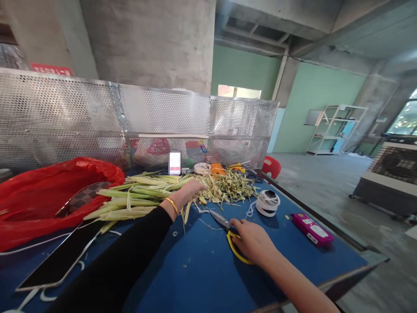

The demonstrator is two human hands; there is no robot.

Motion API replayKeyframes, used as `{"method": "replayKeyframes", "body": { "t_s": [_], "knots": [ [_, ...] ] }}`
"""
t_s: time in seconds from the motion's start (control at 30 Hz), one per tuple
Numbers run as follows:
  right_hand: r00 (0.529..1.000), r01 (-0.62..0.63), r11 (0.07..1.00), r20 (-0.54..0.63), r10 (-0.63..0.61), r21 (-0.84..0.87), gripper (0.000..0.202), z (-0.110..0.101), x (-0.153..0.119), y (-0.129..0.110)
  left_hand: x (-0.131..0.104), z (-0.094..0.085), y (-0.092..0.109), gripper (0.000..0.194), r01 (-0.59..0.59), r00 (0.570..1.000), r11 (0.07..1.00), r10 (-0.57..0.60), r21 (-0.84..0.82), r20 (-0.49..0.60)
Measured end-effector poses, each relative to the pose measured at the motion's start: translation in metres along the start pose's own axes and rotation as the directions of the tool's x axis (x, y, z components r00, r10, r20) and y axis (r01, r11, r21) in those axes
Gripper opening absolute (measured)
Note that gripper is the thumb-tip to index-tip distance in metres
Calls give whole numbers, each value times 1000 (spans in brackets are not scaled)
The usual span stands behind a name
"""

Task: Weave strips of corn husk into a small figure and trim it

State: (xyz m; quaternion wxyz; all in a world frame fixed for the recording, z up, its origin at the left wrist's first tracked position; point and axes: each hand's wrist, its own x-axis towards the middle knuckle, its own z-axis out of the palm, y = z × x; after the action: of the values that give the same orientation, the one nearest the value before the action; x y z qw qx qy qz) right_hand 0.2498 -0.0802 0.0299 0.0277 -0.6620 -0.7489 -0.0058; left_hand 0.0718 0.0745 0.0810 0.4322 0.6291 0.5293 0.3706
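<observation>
My right hand (256,241) is closed round the yellow handles of a pair of scissors (233,245). Their metal blades point away and to the left, low over the blue table (195,265). My left hand (186,194), with a gold bracelet at the wrist, reaches over the right end of a bundle of pale green husk-like leaves (140,193). Its fingers point right, towards a heap of short cut pieces (230,187); the fingertips are partly hidden, so their grip is unclear. A thin white string lies on the table near the blade tips.
A white string spool (267,203) and a magenta pack (312,229) are on the right. A red plastic bag (61,195) and dark flat panel (65,256) lie left. Behind stand a tape roll (202,168) and perforated metal screen (166,113).
</observation>
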Motion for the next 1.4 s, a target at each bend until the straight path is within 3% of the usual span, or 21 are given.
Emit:
{"method": "replayKeyframes", "body": {
  "t_s": [0.13, 0.17, 0.2, 0.23, 0.3, 0.37, 0.4, 0.47, 0.53, 0.6, 0.7, 0.83, 0.97, 1.1, 1.27, 1.33, 1.4],
  "knots": [
    [994, 109, 994, 3, -109, -8, 14, -24, 26, -5, -25, -16, -6, 42, 136, 975, 968, -94, -209, 201],
    [987, 158, 987, -12, -158, 26, 15, -30, 36, -10, -35, -20, -9, 45, 150, 971, 953, -93, -264, 219],
    [974, 224, 958, -50, -219, 176, 17, -34, 46, -17, -46, -24, -12, 47, 160, 969, 936, -89, -313, 229],
    [964, 265, 890, -83, -252, 372, 21, -36, 55, -27, -56, -28, -15, 48, 176, 965, 906, -83, -384, 247],
    [950, 249, 632, -57, -308, 734, 32, -32, 69, -50, -74, -32, -22, 45, 262, 951, 657, -52, -707, 305],
    [938, 95, 354, 35, -346, 930, 38, -19, 73, -74, -85, -34, -29, 43, 261, 964, 464, -80, -847, 253],
    [922, -5, 270, 109, -371, 963, 37, -10, 71, -85, -89, -34, -32, 43, 249, 968, 404, -85, -880, 234],
    [907, -146, 164, 199, -372, 976, 38, 7, 64, -100, -91, -33, -38, 42, 211, 977, 355, -77, -911, 197],
    [917, -203, 95, 223, -330, 975, 40, 19, 56, -107, -92, -33, -41, 36, 153, 987, 381, -93, -912, 127],
    [943, -174, 76, 188, -275, 982, 39, 25, 52, -107, -92, -34, -43, 31, 98, 985, 443, -168, -891, 24],
    [972, -90, 127, 114, -204, 988, 34, 25, 53, -101, -93, -39, -46, 35, 54, 962, 537, -254, -842, -100],
    [982, -40, 221, 79, -174, 974, 34, 25, 58, -94, -93, -47, -50, 33, -34, 955, 640, -207, -768, -214],
    [978, -17, 222, 63, -200, 975, 35, 27, 57, -91, -95, -45, -48, 25, -38, 950, 690, -199, -723, -240],
    [967, 25, 155, 16, -253, 988, 34, 24, 55, -89, -98, -40, -46, 15, 69, 950, 686, -266, -724, -162],
    [966, 60, 137, -23, -258, 989, 36, 17, 59, -82, -99, -44, -41, 10, 247, 943, 560, -328, -791, 62],
    [965, 105, 192, -53, -257, 976, 36, 14, 61, -78, -99, -46, -39, 11, 288, 935, 538, -337, -792, 111],
    [957, 214, 315, -135, -256, 924, 36, 12, 63, -72, -99, -48, -39, 11, 304, 933, 541, -337, -784, 129]
  ]
}}
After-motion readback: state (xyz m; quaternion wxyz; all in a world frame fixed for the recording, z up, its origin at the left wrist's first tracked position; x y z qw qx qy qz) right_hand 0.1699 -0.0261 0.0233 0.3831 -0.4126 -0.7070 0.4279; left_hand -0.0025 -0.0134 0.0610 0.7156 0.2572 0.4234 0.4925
